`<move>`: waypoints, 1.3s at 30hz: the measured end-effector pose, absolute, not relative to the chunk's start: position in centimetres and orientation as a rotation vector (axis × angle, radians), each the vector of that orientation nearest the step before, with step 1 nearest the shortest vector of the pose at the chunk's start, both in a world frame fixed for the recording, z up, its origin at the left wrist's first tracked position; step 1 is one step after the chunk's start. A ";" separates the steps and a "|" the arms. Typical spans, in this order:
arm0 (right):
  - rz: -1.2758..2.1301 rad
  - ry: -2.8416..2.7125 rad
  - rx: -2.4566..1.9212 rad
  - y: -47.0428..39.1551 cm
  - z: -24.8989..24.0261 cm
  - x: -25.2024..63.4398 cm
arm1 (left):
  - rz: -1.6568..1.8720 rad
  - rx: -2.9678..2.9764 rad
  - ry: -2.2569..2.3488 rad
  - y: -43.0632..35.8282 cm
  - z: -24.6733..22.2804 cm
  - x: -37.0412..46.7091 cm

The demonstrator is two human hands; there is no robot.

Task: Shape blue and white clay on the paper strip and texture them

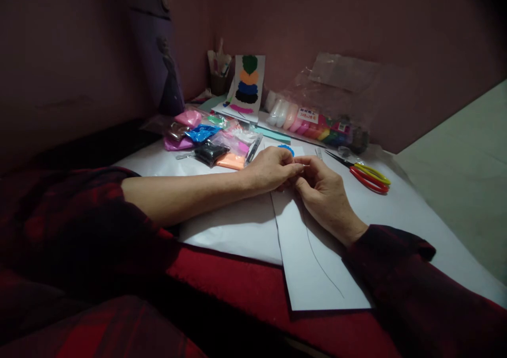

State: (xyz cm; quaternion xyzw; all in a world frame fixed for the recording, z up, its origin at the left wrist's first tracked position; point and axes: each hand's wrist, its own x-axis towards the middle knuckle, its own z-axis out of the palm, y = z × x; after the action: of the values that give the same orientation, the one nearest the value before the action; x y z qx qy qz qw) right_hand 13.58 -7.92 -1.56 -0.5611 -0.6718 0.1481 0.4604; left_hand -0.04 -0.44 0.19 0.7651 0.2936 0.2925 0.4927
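My left hand [271, 168] and my right hand [322, 193] meet over a long white sheet of paper [309, 284], fingertips pinched together. Whatever lies between the fingers is hidden or too small to make out. A thin dark curved line runs down the sheet from under my right hand. Just beyond my left hand, a patch of blue [285, 149] shows at the upper part of the paper. Scissors [370, 177] with red and yellow handles lie right of my right hand, not touched, blades pointing back and left.
Small bags of coloured clay [212, 152] are heaped left of the hands. Behind stands a card [248, 83] with coloured patches, beside a clear pack of coloured rolls [317, 123]. A cup of tools [218, 81] is in the corner. Red cloth [237, 279] covers the near edge.
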 end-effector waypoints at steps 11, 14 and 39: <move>0.379 -1.647 -1.380 -7.9 -1.5 13.6 | 0.721 1.898 0.715 -0.3 0.1 0.0; 0.375 -1.642 -1.390 -8.0 -1.5 13.6 | 0.723 1.895 0.726 -0.3 0.1 0.0; 0.347 -1.657 -1.389 -7.8 -1.7 13.7 | 0.716 1.905 0.724 -0.5 0.2 -0.1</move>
State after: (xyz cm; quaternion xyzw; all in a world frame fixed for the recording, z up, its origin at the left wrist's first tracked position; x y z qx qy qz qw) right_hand 13.73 -7.85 -1.67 -0.5639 -0.6724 0.1410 0.4582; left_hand -0.11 -0.51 0.23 0.7777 0.2958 0.2924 0.4714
